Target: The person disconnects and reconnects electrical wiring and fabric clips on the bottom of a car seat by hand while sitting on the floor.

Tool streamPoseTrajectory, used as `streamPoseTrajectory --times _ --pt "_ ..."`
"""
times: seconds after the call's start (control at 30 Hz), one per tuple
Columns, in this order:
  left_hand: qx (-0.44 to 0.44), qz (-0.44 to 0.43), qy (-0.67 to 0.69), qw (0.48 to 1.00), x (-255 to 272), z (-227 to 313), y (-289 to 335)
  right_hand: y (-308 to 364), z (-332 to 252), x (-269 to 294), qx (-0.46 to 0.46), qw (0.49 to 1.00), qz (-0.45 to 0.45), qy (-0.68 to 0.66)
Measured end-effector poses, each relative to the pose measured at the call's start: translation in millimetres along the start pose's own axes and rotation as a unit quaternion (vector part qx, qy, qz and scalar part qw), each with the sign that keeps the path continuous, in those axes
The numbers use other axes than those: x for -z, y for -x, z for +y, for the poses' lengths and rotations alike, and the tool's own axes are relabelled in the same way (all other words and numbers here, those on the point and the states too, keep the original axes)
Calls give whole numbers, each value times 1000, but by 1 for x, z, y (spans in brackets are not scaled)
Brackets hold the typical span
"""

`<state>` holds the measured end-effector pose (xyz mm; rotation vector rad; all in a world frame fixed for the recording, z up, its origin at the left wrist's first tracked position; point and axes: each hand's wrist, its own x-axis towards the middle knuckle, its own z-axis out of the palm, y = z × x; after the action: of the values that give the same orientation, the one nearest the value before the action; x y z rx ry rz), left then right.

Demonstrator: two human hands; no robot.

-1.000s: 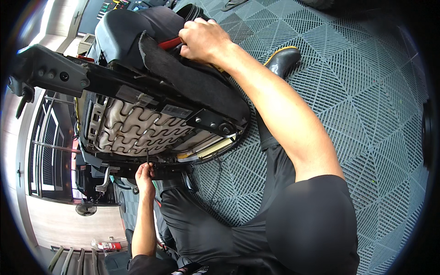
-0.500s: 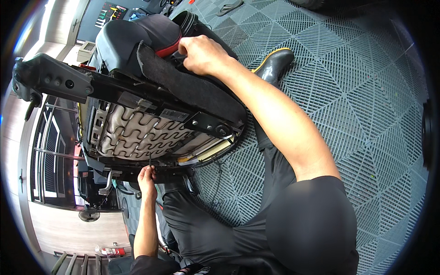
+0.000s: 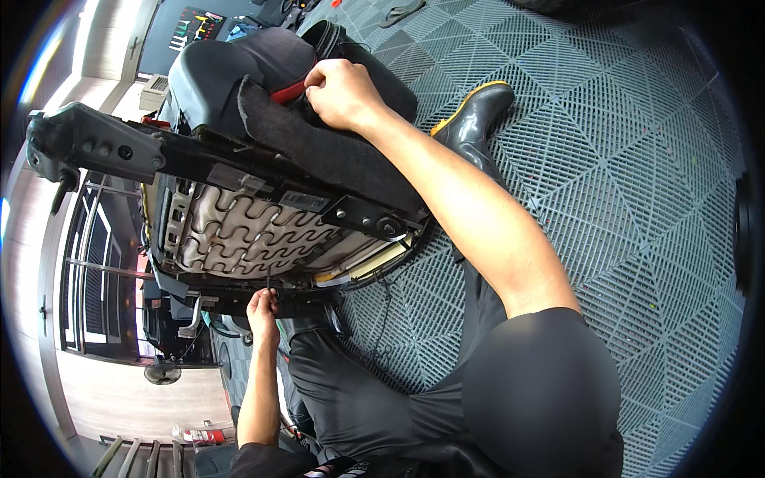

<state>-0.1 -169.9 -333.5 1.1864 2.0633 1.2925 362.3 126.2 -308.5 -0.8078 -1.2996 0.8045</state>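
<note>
A car seat (image 3: 291,199) lies on its side in front of me, its underside with wavy springs (image 3: 247,231) facing me. Near its lower frame rail, my left hand (image 3: 262,309) pinches a thin dark rod (image 3: 268,282) pointing up toward the springs. My right hand (image 3: 341,94) is closed at the upper edge of the seat, beside its red trim (image 3: 288,92) and above the dark fabric side flap (image 3: 275,123). Whatever its fingers hold is hidden behind the hand.
A metal bracket (image 3: 92,147) juts out from the seat's left end. Dark cables (image 3: 388,307) hang below it on the right. My boot (image 3: 478,115) stands on the grey grid floor (image 3: 606,207). A fan (image 3: 162,374) is at lower left, and a sandal (image 3: 400,13) lies far back.
The view has shifted slightly, so the seat's left end appears a little farther right. My right hand has turned slightly at the seat edge; my left hand keeps its pinch on the rod.
</note>
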Motion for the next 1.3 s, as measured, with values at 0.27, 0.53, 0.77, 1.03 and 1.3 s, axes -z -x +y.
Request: streamPoseTrajectory --times 0.27,0.53,0.77,1.03,1.3 --pt "17 7 16 1000 4 -2 5 9 2 -1 -189 903 -145 -358" --pt "15 -8 15 1000 -1 0 5 11 22 11 -11 999 -16 33" --pt "5 -5 4 1000 -3 3 2 16 31 14 -83 976 84 -186" --pt "11 1 -7 1000 -2 -1 5 67 32 111 -32 761 -80 -643" --pt "3 -25 3 1000 -8 -1 -4 83 138 170 -4 879 298 372"
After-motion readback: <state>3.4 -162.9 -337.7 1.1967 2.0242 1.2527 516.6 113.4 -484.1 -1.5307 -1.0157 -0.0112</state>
